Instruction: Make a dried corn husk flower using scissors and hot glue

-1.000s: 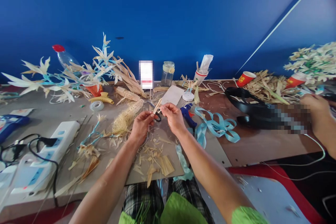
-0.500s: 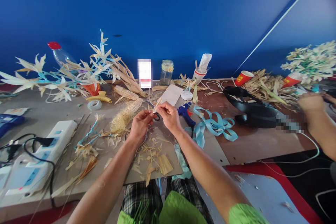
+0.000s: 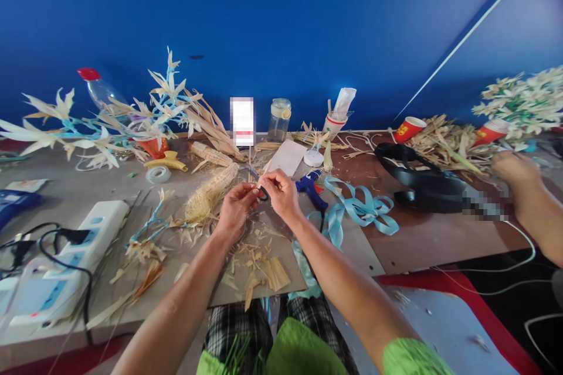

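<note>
My left hand (image 3: 236, 206) and my right hand (image 3: 282, 192) meet over the middle of the table, fingertips almost touching. Both pinch a small pale strip of corn husk (image 3: 260, 183), much of it covered by the fingers. Just behind and under them lie scissors (image 3: 264, 194) with dark handles. Left of my left hand is a corn cob (image 3: 224, 180) beside a tangle of pale fibre (image 3: 200, 202). A blue glue gun (image 3: 311, 187) rests right of my right hand, near a curled light-blue ribbon (image 3: 365, 206). Husk scraps (image 3: 250, 258) are scattered below my wrists.
Husk flowers on blue stems (image 3: 105, 129) spread at the left, behind a white power strip (image 3: 83, 263) with black cords. A glass jar (image 3: 280, 120) stands by the blue wall. At the right are a black headset-like object (image 3: 433, 190), red paper cups (image 3: 409, 129) and another person's hand (image 3: 514, 170).
My hands stay nearly in place, with only a slight shift of the fingers on the husk strip. At the far right, the other person's hand has moved a little left.
</note>
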`<control>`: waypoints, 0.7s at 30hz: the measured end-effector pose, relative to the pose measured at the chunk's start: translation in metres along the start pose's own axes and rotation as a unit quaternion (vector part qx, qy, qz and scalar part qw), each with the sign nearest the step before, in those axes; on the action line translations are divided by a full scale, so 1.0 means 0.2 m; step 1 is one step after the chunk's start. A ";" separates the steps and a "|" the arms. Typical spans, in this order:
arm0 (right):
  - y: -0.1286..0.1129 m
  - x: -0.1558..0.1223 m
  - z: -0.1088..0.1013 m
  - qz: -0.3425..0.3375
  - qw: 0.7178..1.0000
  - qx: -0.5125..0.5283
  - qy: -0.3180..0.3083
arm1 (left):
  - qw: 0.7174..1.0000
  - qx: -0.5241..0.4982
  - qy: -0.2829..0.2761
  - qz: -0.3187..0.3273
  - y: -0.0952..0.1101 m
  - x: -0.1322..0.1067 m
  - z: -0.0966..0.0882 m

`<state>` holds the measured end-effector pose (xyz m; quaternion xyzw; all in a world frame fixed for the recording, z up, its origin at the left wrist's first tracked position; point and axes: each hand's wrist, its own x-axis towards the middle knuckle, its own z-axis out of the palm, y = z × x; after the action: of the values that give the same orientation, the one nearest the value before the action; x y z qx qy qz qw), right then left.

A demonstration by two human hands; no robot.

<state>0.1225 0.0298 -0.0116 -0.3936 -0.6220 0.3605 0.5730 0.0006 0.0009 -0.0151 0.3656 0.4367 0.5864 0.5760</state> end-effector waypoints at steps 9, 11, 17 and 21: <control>-0.02 -0.01 0.00 -0.006 0.999 -0.029 0.013 | 1.000 -0.010 -0.023 -0.001 -0.01 0.00 0.00; -0.02 -0.01 0.00 -0.006 0.999 -0.035 0.010 | 1.000 -0.018 -0.022 -0.003 -0.01 0.00 -0.01; -0.02 -0.01 0.00 -0.034 0.998 -0.049 0.022 | 0.999 -0.043 -0.026 -0.017 0.00 0.00 0.00; -0.02 -0.02 0.01 -0.025 0.998 -0.042 0.036 | 0.998 -0.049 -0.033 -0.019 0.01 -0.01 0.01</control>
<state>0.1198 0.0244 -0.0090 -0.4141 -0.6250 0.3053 0.5870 0.0023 -0.0009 -0.0133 0.3476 0.3949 0.5835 0.6187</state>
